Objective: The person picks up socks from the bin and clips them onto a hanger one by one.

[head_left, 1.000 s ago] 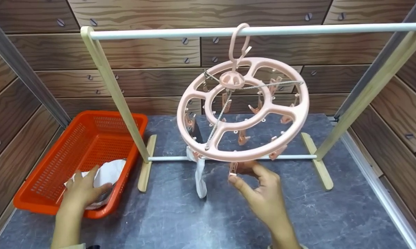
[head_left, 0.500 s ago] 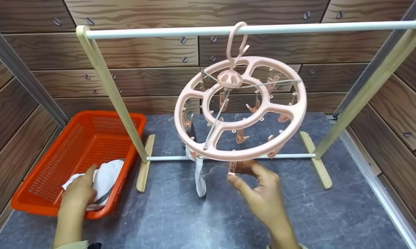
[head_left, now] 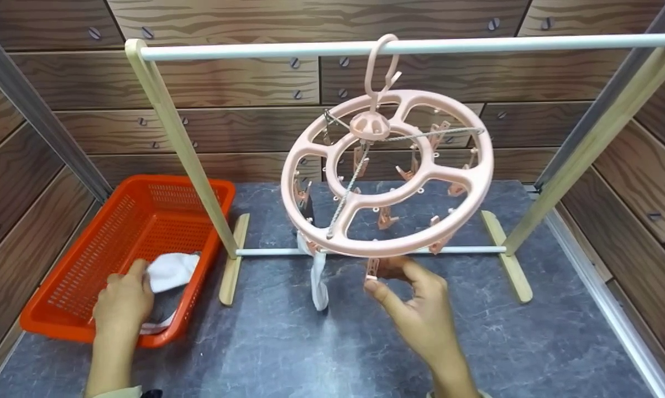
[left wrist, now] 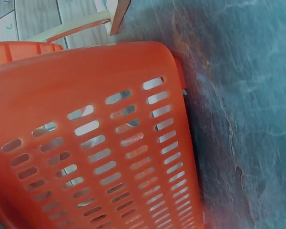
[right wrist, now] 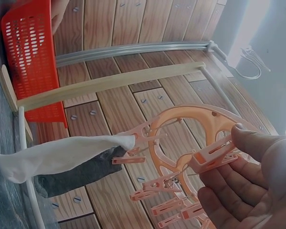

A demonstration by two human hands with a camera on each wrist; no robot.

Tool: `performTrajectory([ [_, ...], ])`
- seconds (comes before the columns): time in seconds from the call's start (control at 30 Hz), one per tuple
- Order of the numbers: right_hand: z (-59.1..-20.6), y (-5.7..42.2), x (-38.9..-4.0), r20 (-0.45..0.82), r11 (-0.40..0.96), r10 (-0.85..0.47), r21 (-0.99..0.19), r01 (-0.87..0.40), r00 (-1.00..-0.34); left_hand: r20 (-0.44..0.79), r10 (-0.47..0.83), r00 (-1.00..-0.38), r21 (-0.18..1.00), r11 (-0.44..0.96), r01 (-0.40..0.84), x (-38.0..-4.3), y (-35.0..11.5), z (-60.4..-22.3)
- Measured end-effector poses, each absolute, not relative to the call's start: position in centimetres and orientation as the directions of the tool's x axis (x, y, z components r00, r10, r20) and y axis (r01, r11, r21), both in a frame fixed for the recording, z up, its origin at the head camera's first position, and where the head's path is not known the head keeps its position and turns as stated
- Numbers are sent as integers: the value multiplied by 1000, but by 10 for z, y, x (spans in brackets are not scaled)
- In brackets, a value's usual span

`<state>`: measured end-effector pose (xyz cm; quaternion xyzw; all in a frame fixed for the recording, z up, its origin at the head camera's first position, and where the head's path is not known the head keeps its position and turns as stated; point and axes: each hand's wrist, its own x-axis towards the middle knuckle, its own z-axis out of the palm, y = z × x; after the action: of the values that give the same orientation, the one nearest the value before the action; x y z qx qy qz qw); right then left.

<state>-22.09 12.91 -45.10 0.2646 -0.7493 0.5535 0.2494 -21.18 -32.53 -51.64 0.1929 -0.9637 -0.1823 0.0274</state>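
Note:
A pink round clip hanger (head_left: 387, 246) hangs by its hook from the white rail. My right hand (head_left: 420, 309) pinches one of its clothespins (right wrist: 214, 155) between thumb and fingers, at the near rim. Left of that hand, a white sock (right wrist: 66, 152) and a dark grey sock (right wrist: 81, 174) dangle from clips. My left hand (head_left: 123, 304) reaches down into the orange basket (head_left: 33, 318), its fingertips hidden. Close beside it in the basket lie a white sock-like cloth (head_left: 172, 270) and a dark grey cloth (head_left: 165, 305); whether the fingers hold cloth is hidden.
A wooden stand carries the white top rail (head_left: 255, 51), with a left post (head_left: 183, 138) close to the basket and a right post (head_left: 592, 149). A lower white bar (head_left: 271, 252) joins its feet. Wood-patterned walls surround the grey marbled tabletop (head_left: 266, 354).
My left hand has lowered into the basket and its fingers have drawn in. White cloth left of it has gone from sight, exposing more grey cloth. My right hand stays on the clothespin.

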Motion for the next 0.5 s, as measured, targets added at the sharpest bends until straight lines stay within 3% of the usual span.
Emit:
performTrajectory([
  [0.27,-449,127,-219,676,274,-109,-685,-676,-729,11,-416,-909,401,835,-377,-208,-325,-508],
  [0.37,-454,128,-222,673,275,-113,-686,-674,-731,146,-421,-895,455,832,-318,-207,-319,-506],
  [0.5,-455,128,-222,675,275,-115,-683,-676,-729,389,-416,-822,548,822,-157,-209,-309,-501],
])
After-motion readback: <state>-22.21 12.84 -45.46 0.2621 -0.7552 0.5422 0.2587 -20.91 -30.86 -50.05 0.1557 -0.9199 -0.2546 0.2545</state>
